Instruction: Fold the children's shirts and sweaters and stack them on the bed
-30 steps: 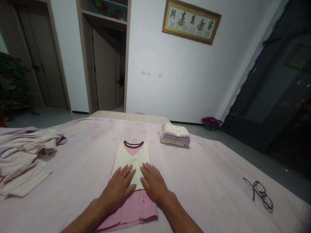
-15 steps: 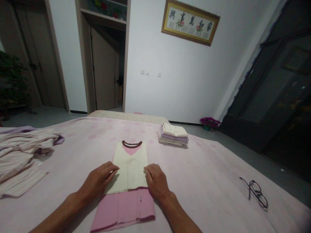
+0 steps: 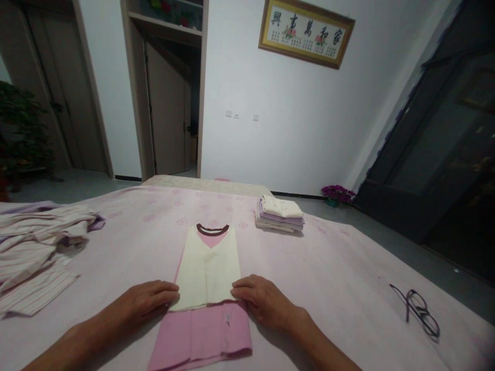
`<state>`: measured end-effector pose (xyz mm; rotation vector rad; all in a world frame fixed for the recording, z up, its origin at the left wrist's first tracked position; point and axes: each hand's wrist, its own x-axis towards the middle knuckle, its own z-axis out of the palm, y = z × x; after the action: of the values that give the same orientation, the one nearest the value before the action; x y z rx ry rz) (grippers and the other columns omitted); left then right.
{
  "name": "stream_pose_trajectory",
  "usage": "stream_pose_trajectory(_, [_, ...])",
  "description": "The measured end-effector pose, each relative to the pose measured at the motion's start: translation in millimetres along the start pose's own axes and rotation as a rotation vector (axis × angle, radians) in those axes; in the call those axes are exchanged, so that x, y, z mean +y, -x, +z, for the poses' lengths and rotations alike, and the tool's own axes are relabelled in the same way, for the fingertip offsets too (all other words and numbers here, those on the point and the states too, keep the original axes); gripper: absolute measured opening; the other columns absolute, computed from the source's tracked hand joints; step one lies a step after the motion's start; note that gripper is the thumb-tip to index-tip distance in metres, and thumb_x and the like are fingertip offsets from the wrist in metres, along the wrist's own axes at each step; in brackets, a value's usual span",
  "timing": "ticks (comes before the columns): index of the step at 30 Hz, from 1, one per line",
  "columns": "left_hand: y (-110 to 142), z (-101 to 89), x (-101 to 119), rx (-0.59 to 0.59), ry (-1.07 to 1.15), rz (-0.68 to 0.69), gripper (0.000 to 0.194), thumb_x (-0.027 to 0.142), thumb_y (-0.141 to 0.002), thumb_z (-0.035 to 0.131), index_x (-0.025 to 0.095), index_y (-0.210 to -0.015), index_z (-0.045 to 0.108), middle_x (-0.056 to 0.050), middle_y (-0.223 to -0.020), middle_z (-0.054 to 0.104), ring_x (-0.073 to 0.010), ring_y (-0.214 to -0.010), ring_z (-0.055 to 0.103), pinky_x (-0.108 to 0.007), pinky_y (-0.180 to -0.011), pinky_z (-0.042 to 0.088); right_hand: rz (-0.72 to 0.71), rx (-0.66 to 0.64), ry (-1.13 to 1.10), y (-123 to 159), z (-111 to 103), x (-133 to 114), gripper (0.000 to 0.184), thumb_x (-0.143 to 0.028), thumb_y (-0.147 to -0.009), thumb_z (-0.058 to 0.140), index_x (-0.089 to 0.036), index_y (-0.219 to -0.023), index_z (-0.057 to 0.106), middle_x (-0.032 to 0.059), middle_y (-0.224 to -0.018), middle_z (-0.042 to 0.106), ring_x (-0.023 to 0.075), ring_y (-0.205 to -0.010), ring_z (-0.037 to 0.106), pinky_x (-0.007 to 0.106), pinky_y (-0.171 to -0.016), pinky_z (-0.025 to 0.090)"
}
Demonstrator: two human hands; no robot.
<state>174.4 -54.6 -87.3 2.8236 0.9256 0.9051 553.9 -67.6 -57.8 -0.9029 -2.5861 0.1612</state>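
Note:
A cream and pink shirt (image 3: 209, 273) with a dark brown collar lies flat in front of me, its sides folded in to a narrow shape. Its lower part is pink and has a small mark on the right. My left hand (image 3: 152, 299) rests at the left edge, near the bottom of the cream part, fingers stretched out. On the opposite edge, my right hand (image 3: 263, 299) lies with extended fingertips touching the cream cloth. The undersides of both hands are hidden.
A neat stack of folded clothes (image 3: 280, 214) stands beyond the shirt to the right. Rumpled striped clothes (image 3: 42, 247) lie at the left. Eyeglasses (image 3: 419, 312) rest near the right edge of the pink patterned cover (image 3: 328, 278).
Both hands have slid toward me along the shirt's side edges, down to the lower end of the cream part. The shirt keeps its folded shape. The view has shifted slightly.

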Motion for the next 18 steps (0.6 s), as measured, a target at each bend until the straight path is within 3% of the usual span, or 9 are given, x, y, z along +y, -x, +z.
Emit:
stream_pose_trajectory(3, [-2.5,-4.3,0.8,-0.133,0.004,0.031,0.030,0.020,-0.099,0.050,0.030,-0.120,0.069,-0.006,-0.116,0.075,-0.0163,-0.100,0.072,-0.023,-0.088,0.058,-0.040,0.010,0.056,-1.4,-0.4,1.0,0.020,-0.023,-0.099,0.053,-0.026,-0.109,0.070,0.0050,-0.106,0.074,0.0163,-0.092,0.066,0.028,-0.084,0.048])
stream_pose_trajectory(8, [-6.3,-4.5,2.9,-0.193,-0.053,0.046,0.034,0.017,-0.101,0.044,0.031,-0.124,0.064,-0.006,-0.123,0.072,-0.0182,-0.107,0.070,-0.029,-0.092,0.058,-0.041,0.086,0.126,-4.6,14.1,0.5,0.017,-0.024,-0.099,0.054,-0.025,-0.105,0.070,0.0061,-0.100,0.075,0.0174,-0.083,0.066,0.028,-0.078,0.049])
stream_pose_trajectory(13, [-2.8,1.2,1.3,-0.130,-0.016,0.028,0.027,0.018,-0.098,0.050,0.028,-0.118,0.065,-0.006,-0.119,0.072,-0.0161,-0.105,0.070,-0.024,-0.089,0.057,-0.023,0.109,0.100,-3.3,19.7,-1.0,0.019,-0.026,-0.101,0.050,-0.023,-0.111,0.065,0.0073,-0.100,0.074,0.0186,-0.087,0.067,0.031,-0.080,0.050])
stream_pose_trajectory(18, [-5.1,2.9,6.2,-0.112,-0.038,0.000,0.027,0.017,-0.097,0.050,0.026,-0.118,0.063,-0.008,-0.117,0.071,-0.0165,-0.104,0.068,-0.026,-0.089,0.056,-0.064,0.161,-0.092,-3.6,17.8,1.1,0.035,-0.019,-0.098,0.047,-0.024,-0.132,0.055,0.0107,-0.123,0.067,0.0205,-0.108,0.063,0.036,-0.092,0.050])
